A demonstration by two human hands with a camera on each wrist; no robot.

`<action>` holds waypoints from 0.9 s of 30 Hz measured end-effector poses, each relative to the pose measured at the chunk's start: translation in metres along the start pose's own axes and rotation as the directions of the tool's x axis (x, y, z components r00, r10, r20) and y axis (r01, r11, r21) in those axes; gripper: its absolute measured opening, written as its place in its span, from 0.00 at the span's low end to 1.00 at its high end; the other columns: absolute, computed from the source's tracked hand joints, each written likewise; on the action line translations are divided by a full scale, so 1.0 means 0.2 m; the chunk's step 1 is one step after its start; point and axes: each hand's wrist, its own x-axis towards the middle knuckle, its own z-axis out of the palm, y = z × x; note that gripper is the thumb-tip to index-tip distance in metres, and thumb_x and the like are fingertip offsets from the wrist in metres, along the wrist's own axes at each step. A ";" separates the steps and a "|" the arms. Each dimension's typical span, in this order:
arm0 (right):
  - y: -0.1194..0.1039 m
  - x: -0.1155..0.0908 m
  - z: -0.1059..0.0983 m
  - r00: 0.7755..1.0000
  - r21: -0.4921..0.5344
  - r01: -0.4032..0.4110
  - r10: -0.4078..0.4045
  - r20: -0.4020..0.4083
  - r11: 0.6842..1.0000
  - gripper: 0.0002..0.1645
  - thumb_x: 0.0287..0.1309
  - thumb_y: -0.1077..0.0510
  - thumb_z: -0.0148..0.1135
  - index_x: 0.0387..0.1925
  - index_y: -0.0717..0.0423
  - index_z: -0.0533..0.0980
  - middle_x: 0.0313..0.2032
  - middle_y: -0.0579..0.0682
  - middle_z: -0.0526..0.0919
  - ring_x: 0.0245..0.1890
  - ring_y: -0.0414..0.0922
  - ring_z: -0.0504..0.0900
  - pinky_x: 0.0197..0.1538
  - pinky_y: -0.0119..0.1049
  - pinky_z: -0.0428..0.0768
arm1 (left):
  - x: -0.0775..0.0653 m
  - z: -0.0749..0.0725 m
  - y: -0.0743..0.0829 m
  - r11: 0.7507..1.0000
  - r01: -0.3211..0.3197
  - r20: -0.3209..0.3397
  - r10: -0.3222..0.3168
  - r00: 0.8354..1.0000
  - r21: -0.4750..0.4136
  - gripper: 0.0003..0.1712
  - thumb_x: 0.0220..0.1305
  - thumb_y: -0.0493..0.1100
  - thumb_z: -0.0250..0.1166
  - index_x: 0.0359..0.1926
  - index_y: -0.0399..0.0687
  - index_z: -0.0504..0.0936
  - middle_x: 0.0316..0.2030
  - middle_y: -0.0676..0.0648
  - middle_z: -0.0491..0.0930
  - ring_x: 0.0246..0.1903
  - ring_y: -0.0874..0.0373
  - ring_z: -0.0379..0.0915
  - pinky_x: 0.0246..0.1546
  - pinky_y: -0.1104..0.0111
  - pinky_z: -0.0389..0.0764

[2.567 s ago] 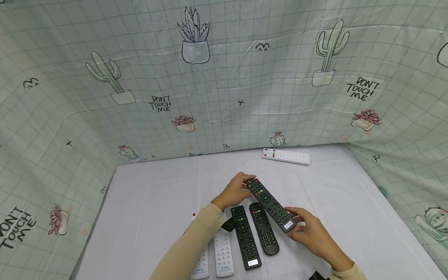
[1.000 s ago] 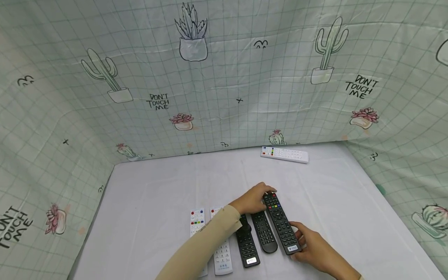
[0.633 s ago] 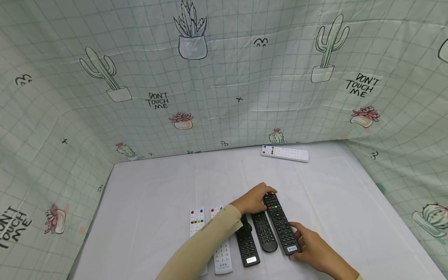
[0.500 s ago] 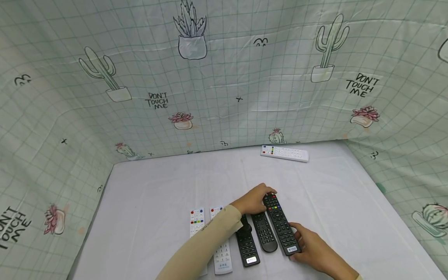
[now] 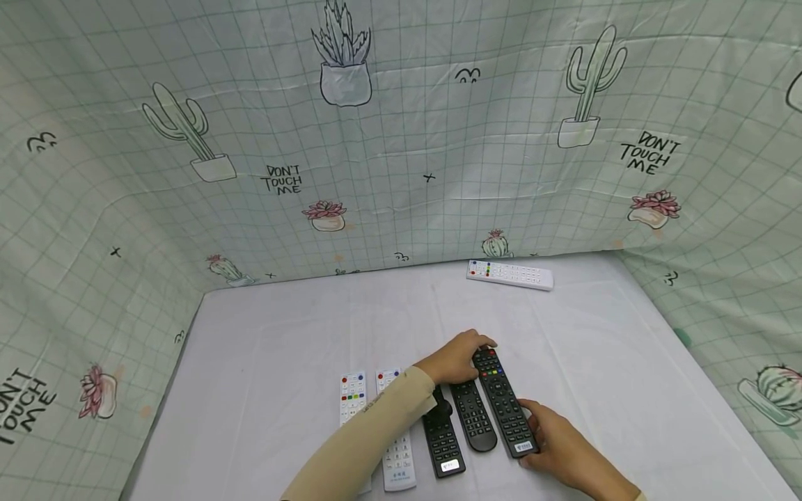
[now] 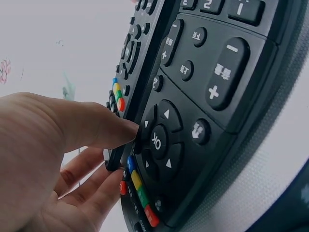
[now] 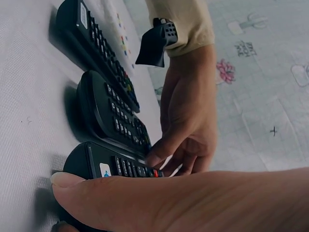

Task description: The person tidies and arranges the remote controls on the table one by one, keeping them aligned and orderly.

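Both my hands hold a black remote control (image 5: 504,403) with a white label at its near end, the rightmost of a row. At its far end my left hand (image 5: 456,358) grips it, the thumb (image 6: 96,121) at the side facing the neighbouring remote and the fingers round the end. My right hand (image 5: 557,445) holds the near end from the right, its thumb (image 7: 120,198) at the end face. Just left lies a black remote with a rounded end (image 5: 474,414); the left hand covers its top. Beyond it is another labelled black remote (image 5: 443,438), partly under the left sleeve.
Two white remotes (image 5: 399,463) (image 5: 354,393) lie further left, partly hidden by the left forearm. A third white remote (image 5: 510,275) lies crosswise at the back of the white table (image 5: 269,348). A patterned cloth (image 5: 426,139) stands behind and at both sides.
The held remote was raised and slanted over the rounded one; it has come down to the right and turned alongside it, both hands moving with it. Over the last second almost nothing moves.
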 end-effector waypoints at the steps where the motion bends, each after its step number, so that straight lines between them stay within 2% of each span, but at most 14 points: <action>1: 0.00 0.00 0.00 1.000 -0.005 -0.005 0.005 -0.003 1.000 0.59 0.30 0.71 0.85 0.69 0.76 0.68 0.36 0.51 0.80 0.32 0.42 0.79 0.33 0.35 0.82 | 0.00 0.00 0.00 1.000 -0.001 0.001 0.001 1.000 0.000 0.37 0.62 0.28 0.71 0.72 0.46 0.76 0.59 0.46 0.78 0.57 0.61 0.73 0.66 0.73 0.74; 7: 0.00 0.00 0.00 1.000 -0.012 -0.001 0.001 -0.009 1.000 0.59 0.30 0.71 0.86 0.69 0.76 0.68 0.34 0.51 0.80 0.31 0.42 0.79 0.32 0.35 0.81 | 0.00 0.00 0.01 1.000 -0.001 0.002 0.001 1.000 0.004 0.36 0.63 0.28 0.70 0.72 0.45 0.76 0.59 0.46 0.79 0.59 0.61 0.73 0.67 0.73 0.72; 14: 0.03 -0.01 -0.04 0.994 -0.021 0.105 -0.104 0.034 0.994 0.59 0.32 0.69 0.86 0.69 0.78 0.65 0.34 0.50 0.78 0.31 0.40 0.78 0.32 0.31 0.80 | 0.00 0.00 0.00 1.000 -0.007 -0.006 0.007 1.000 -0.021 0.36 0.63 0.29 0.71 0.72 0.44 0.75 0.60 0.45 0.79 0.61 0.58 0.74 0.68 0.72 0.72; 18: 0.03 -0.01 -0.08 0.990 -0.043 0.142 -0.141 0.023 0.989 0.59 0.35 0.66 0.86 0.69 0.77 0.66 0.37 0.50 0.77 0.33 0.41 0.78 0.32 0.32 0.79 | 0.00 -0.01 -0.02 0.998 -0.007 -0.018 0.006 1.000 -0.056 0.35 0.65 0.29 0.69 0.72 0.43 0.75 0.60 0.44 0.79 0.61 0.56 0.75 0.68 0.71 0.73; 27: 0.06 0.08 -0.19 0.985 -0.110 0.146 -0.155 -0.073 0.983 0.49 0.53 0.57 0.81 0.69 0.77 0.67 0.45 0.55 0.79 0.41 0.46 0.80 0.39 0.40 0.83 | -0.03 -0.07 -0.11 0.985 -0.020 -0.089 0.005 0.996 -0.169 0.29 0.70 0.31 0.64 0.71 0.40 0.74 0.61 0.41 0.78 0.60 0.49 0.76 0.65 0.68 0.77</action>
